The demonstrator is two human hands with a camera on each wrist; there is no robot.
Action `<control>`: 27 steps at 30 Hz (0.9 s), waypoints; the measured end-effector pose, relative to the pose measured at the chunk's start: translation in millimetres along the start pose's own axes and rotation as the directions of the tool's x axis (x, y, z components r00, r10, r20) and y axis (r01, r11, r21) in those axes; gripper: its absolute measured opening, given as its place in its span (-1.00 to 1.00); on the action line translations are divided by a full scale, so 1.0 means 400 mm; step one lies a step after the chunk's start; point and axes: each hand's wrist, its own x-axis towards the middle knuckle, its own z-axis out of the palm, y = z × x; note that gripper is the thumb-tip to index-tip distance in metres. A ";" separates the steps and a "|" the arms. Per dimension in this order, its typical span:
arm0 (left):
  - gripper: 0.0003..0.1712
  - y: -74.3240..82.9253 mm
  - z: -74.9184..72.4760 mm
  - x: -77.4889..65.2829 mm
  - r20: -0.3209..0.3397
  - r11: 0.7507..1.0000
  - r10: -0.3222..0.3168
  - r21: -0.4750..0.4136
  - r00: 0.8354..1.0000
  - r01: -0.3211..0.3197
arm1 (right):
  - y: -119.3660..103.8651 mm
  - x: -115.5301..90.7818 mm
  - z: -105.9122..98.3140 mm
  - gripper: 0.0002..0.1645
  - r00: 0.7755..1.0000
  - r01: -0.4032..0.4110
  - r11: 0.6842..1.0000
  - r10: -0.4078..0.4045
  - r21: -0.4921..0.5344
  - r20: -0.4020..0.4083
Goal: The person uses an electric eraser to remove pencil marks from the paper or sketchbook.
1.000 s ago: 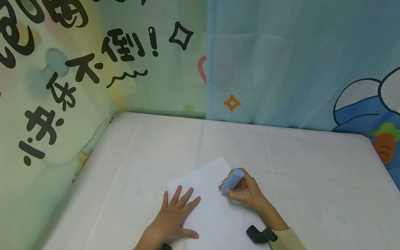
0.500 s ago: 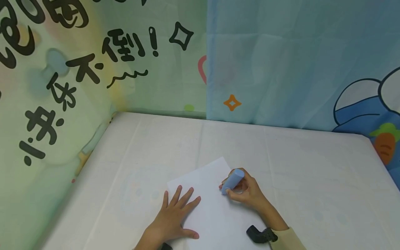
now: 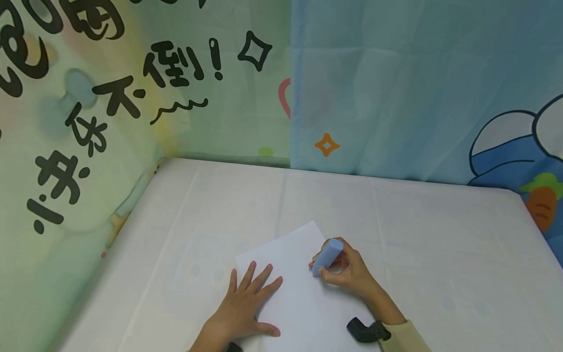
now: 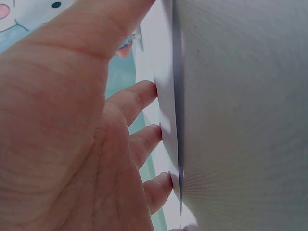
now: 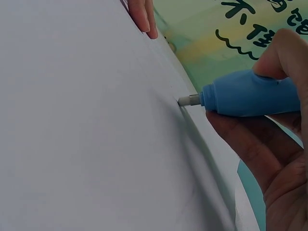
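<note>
At left edge of white paper: left hand palm down, 4 fingers splayed wide, thumb out. Right hand angled in from lower right, fingers and thumb pinching blue pen-shaped tool; tool tilted, pale tip at paper, near its right edge.

White paper on a white table

The table's surface is faintly creased. The paper lies askew on the near middle part, its far right corner reaching farther than its far left one.
</note>
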 end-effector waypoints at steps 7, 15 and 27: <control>0.13 -0.001 0.001 -0.001 -0.005 1.000 0.004 0.002 1.000 -0.004 | 0.003 -0.003 -0.001 -0.47 1.000 -0.016 1.000 0.016 -0.023 0.005; 0.14 -0.002 0.004 -0.001 -0.006 1.000 0.006 0.001 1.000 -0.006 | 0.005 -0.005 -0.001 -0.47 1.000 -0.023 0.999 0.024 -0.040 0.015; 0.14 -0.002 0.002 -0.001 0.000 1.000 0.008 -0.009 1.000 -0.008 | 0.006 -0.003 -0.005 -0.48 1.000 -0.010 1.000 0.011 -0.030 0.008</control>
